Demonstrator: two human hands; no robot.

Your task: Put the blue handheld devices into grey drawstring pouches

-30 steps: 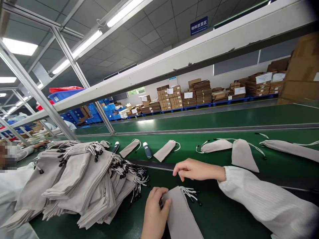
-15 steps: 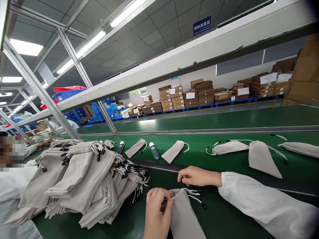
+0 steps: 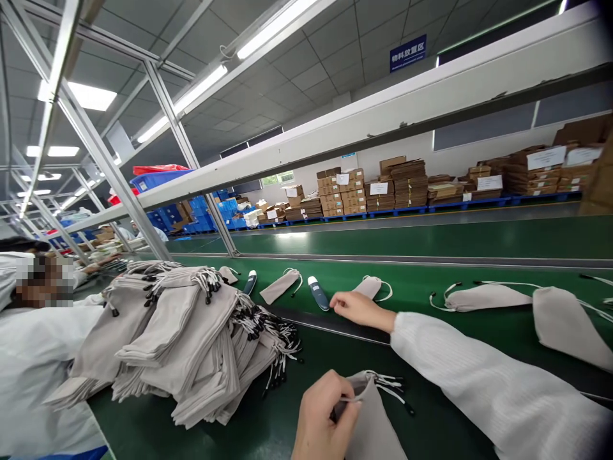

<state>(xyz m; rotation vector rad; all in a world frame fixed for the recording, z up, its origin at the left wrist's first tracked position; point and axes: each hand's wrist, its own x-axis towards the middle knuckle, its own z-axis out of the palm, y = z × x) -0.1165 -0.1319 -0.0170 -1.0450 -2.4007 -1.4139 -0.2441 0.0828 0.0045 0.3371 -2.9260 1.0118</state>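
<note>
My left hand (image 3: 328,415) pinches the mouth of a light grey drawstring pouch (image 3: 376,421), and the pouch's top gapes a little. White cords with black ends trail from that pouch to the right. My right hand (image 3: 360,309) reaches over the green belt, fingers loosely bent and holding nothing. Its fingertips are right beside the lower end of a dark blue handheld device (image 3: 318,294) with a white cap; whether they touch cannot be made out. Behind this hand lies another grey pouch (image 3: 368,287), partly covered. To the left is a large heap of grey pouches (image 3: 186,338).
A second blue device (image 3: 249,282) and a pouch (image 3: 281,285) lie farther left on the belt (image 3: 412,275). More pouches (image 3: 488,298) lie to the right. A metal post (image 3: 220,223) rises behind the heap. At the left sits a person in a white garment (image 3: 43,370).
My right hand has moved left and forward, from above the table edge to the blue device. My left hand keeps the pouch, whose mouth now gapes wider. The view has shifted left.
</note>
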